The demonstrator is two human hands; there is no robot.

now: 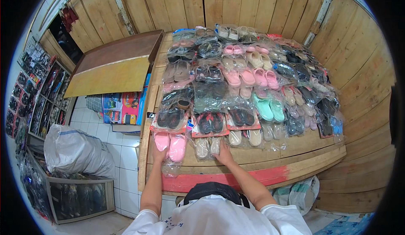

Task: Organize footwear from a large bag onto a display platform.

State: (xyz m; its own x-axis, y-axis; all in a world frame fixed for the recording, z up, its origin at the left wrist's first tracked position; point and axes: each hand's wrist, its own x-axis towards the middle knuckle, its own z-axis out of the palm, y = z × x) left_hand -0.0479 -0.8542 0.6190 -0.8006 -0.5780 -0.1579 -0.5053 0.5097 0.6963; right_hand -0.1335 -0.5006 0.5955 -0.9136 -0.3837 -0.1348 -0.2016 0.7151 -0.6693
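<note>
A pair of pink slippers (177, 148) in clear plastic lies at the front left of the wooden platform. My left hand (159, 155) grips the heel end of its left slipper; part of that slipper is hidden under my fingers. To the right is a pair of beige sandals (202, 149), also bagged. My right hand (224, 154) touches the right-hand sandal at its side and heel, and how firmly it holds is unclear. Just behind lie black sandals on red-edged cards (211, 123). Another beige pair (254, 137) is right of my right hand.
Rows of bagged footwear, including mint-green clogs (268, 106), cover the wooden platform (303, 146). A red-painted plank (221, 178) runs along its front edge. Left stand a white sack (77, 151), a glass-fronted case (79, 200) and a yellow board (107, 76). Plank walls enclose the back and right.
</note>
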